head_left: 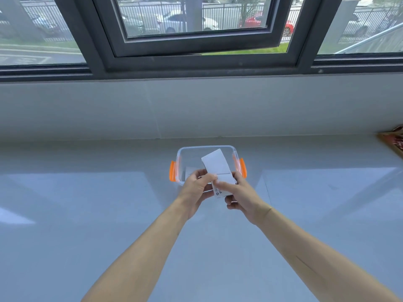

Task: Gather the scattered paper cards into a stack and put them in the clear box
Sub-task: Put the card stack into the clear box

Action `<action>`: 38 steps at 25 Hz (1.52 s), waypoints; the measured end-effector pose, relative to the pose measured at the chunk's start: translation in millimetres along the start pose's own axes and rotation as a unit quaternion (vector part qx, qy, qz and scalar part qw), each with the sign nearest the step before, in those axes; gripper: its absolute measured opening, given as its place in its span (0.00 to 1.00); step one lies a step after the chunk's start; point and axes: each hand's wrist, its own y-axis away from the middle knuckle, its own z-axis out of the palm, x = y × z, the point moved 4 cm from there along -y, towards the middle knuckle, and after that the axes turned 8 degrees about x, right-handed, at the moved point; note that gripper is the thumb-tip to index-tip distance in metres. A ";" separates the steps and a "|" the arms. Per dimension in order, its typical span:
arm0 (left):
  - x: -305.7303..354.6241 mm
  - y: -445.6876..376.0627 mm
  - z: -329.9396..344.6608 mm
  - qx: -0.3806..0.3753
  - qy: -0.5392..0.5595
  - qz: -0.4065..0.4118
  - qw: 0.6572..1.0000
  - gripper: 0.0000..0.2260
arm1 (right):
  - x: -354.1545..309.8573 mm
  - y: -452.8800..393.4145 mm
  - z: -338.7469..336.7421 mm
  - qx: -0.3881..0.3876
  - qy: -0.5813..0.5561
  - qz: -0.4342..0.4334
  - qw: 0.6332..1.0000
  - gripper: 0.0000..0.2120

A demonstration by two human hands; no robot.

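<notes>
Two hands, left (197, 188) and right (242, 196), pinch one card stack (220, 171) in their fingers over one clear box (185, 150).

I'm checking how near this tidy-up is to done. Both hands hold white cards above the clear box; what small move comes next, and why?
Probably lower the stack of white paper cards into the clear plastic box with orange latches and release. The left hand and right hand both pinch it directly over the lidless box.

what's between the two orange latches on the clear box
In the head view, the white paper cards, held by both hands, rise between the left orange latch and right orange latch of the clear plastic box.
</notes>
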 end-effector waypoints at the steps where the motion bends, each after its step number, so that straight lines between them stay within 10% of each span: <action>1: 0.7 -3.0 1.6 0.005 -0.002 -0.004 1.000 0.14 | -0.9 -2.7 -0.4 0.004 0.004 0.002 1.000 0.19; 12: 17.7 -56.7 4.9 0.050 -0.014 -0.021 0.998 0.16 | -29.6 -51.2 -12.7 0.002 0.124 0.007 0.992 0.21; 18: 16.9 -97.4 -6.1 0.063 -0.092 -0.105 0.988 0.17 | -36.9 -105.8 -55.8 0.220 0.242 -0.084 0.942 0.16; 24: 5.0 -119.1 -7.5 0.035 -0.150 -0.166 0.974 0.11 | -21.4 -128.6 -57.0 0.133 0.381 -0.045 0.914 0.04; 38: -27.2 -162.4 14.4 0.046 -0.265 -0.245 0.932 0.15 | -11.2 -131.3 -60.2 0.138 0.308 -0.060 0.939 0.15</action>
